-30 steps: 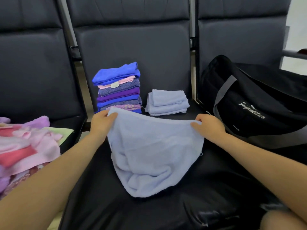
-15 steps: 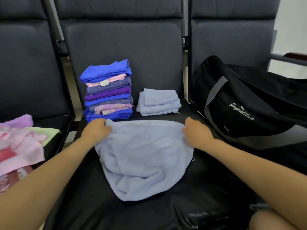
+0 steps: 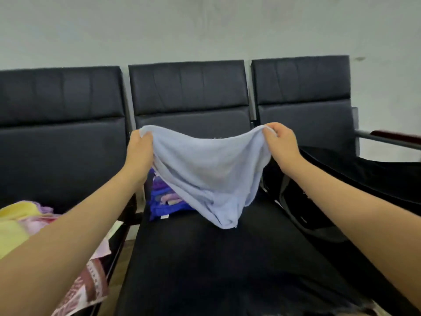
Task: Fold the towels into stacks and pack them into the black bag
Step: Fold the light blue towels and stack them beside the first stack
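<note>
Towel held up over a row of dark seats.

Seats (image 3: 191,258) spanned the view, with the black bag (image 3: 364,179) on the right one and a stack (image 3: 166,199) of folded towels half hidden behind the pale blue towel (image 3: 209,169). The towel hung between both hands, probably lifted to shake it flat for folding. The left hand (image 3: 139,151) and right hand (image 3: 281,142) each pinched a top corner.

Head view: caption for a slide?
Both hands, left and right, hold a pale blue towel stretched above the black seat.
</note>
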`<action>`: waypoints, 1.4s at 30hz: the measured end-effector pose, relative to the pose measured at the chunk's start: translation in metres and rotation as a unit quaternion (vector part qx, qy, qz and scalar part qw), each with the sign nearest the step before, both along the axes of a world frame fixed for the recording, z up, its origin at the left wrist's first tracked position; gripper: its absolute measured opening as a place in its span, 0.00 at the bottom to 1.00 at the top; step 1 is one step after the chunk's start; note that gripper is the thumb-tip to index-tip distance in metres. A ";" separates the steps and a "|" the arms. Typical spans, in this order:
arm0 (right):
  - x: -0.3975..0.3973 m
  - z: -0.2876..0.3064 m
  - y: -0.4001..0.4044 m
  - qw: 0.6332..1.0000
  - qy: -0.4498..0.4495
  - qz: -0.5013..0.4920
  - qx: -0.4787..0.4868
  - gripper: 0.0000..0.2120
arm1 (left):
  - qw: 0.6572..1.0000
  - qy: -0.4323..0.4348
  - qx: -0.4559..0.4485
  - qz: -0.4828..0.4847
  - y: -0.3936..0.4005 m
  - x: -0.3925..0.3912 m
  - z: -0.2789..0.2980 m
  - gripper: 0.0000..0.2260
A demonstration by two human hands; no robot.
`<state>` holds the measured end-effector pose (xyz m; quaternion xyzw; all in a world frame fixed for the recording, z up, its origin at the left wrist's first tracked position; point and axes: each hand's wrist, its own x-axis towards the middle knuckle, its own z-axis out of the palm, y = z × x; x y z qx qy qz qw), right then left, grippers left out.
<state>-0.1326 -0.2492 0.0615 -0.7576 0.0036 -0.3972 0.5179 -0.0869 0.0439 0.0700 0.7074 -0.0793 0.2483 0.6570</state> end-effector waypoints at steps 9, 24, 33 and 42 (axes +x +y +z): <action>-0.029 0.047 0.003 0.998 0.009 0.039 0.052 0.08 | 0.997 -0.045 -0.049 0.044 0.020 -0.040 0.035 0.09; 0.012 -0.142 -0.012 0.926 0.365 0.090 -0.032 0.08 | 0.941 0.253 0.221 0.026 0.057 0.003 -0.159 0.09; 0.050 -0.192 0.008 0.943 0.326 0.018 0.068 0.10 | 0.948 0.228 0.201 0.093 0.055 0.053 -0.189 0.09; 0.026 -0.197 0.021 0.926 0.338 0.064 -0.156 0.25 | 0.892 0.101 0.434 -0.075 0.008 -0.034 -0.194 0.04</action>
